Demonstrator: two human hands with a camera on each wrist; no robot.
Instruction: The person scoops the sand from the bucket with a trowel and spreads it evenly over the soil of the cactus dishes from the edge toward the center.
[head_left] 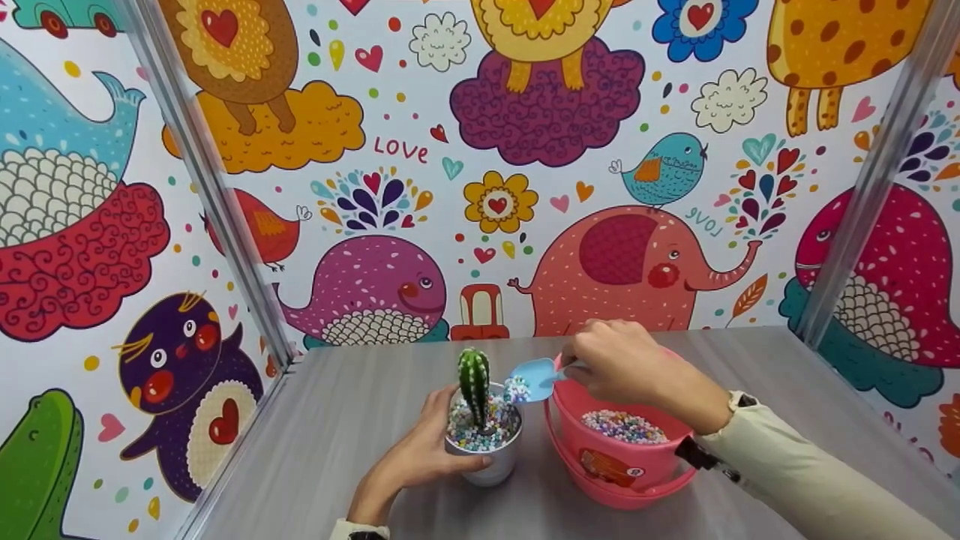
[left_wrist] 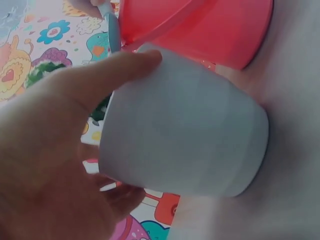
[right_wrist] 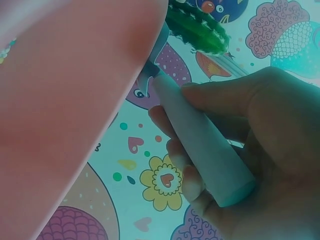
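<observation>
A white pot (head_left: 491, 466) stands on the table, holding a green cactus (head_left: 474, 382) and many small colored beads (head_left: 480, 435). My left hand (head_left: 427, 454) grips the pot's side, thumb at the front and fingers behind; the left wrist view shows the pot's smooth wall (left_wrist: 185, 130). With my right hand (head_left: 619, 364) I hold a small blue shovel (head_left: 536, 379) by its pale handle (right_wrist: 205, 142), fingers curled round it. The blade tilts at the pot's right rim with beads at its tip. Beneath my right hand stands a pink bucket (head_left: 622, 465) partly filled with beads (head_left: 624, 426).
The bucket's pink handle (head_left: 637, 496) hangs down at its front. Walls (head_left: 405, 187) with cartoon animal prints rise behind and beside the grey table (head_left: 315, 450), with metal posts (head_left: 217, 187) at the corners.
</observation>
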